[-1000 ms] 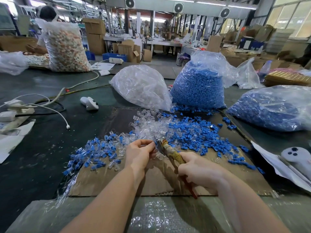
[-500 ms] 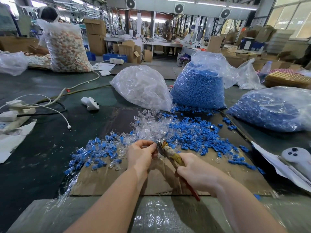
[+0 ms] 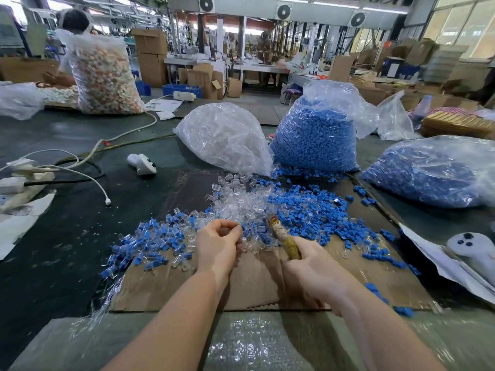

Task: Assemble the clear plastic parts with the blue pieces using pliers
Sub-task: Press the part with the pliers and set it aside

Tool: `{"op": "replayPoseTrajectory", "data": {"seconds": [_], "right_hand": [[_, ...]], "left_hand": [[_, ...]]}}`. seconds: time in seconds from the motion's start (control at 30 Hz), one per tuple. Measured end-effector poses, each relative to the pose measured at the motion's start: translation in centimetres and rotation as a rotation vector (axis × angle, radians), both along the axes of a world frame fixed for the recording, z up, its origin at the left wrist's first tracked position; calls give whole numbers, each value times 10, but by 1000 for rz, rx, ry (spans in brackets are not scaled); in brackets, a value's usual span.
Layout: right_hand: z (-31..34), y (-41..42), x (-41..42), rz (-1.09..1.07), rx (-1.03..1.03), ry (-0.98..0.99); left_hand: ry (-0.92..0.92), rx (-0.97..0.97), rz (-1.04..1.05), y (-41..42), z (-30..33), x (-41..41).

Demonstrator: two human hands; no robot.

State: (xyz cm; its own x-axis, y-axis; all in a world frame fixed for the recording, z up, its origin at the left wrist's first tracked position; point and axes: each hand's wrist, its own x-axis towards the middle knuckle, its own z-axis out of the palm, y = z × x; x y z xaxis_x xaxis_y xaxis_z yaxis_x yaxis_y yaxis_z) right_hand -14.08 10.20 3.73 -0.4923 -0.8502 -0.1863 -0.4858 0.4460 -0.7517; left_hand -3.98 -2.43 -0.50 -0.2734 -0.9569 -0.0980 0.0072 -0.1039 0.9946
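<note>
— What's different on the left, against half a second back?

— The heap of assembled parts (image 3: pixel 150 245) lies on the left of the cardboard sheet (image 3: pixel 171 287) as it did. The left hand (image 3: pixel 218 246) has drawn back from the pliers (image 3: pixel 284 238); before, its fingertips met the tool's nose, now there is a clear gap. Its fingers are curled, thumb against forefinger, but whether they pinch a piece I cannot tell.

— And the middle?

— The loose clear plastic parts (image 3: pixel 241 202) sit just beyond the left hand, unchanged, in front of the bag of clear parts (image 3: pixel 225 137).

— The right side?

— The right hand (image 3: pixel 312 269) stays clenched round the pliers' taped handle. The tool now stands steeper, its nose pointing away over the scattered blue pieces (image 3: pixel 316 212). I cannot tell how its jaws stand. The two bags of blue pieces (image 3: pixel 313 140) have not moved.
</note>
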Motion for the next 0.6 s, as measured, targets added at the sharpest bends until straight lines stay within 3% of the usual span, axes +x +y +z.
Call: {"op": "replayPoseTrajectory", "data": {"seconds": [0.1, 0.27, 0.4, 0.6], "right_hand": [[-11, -3, -9, -77, 50, 326], [-26, -2, -20, -262, 245, 589], [-39, 0, -25, -279, 311, 690], [-49, 2, -23, -291, 324, 794]], "left_hand": [[-293, -336, 66, -9, 4, 14], [-658, -574, 257, -36, 1, 47], [-910, -664, 308, -49, -6, 64], [-1052, -633, 258, -53, -10, 66]]}}
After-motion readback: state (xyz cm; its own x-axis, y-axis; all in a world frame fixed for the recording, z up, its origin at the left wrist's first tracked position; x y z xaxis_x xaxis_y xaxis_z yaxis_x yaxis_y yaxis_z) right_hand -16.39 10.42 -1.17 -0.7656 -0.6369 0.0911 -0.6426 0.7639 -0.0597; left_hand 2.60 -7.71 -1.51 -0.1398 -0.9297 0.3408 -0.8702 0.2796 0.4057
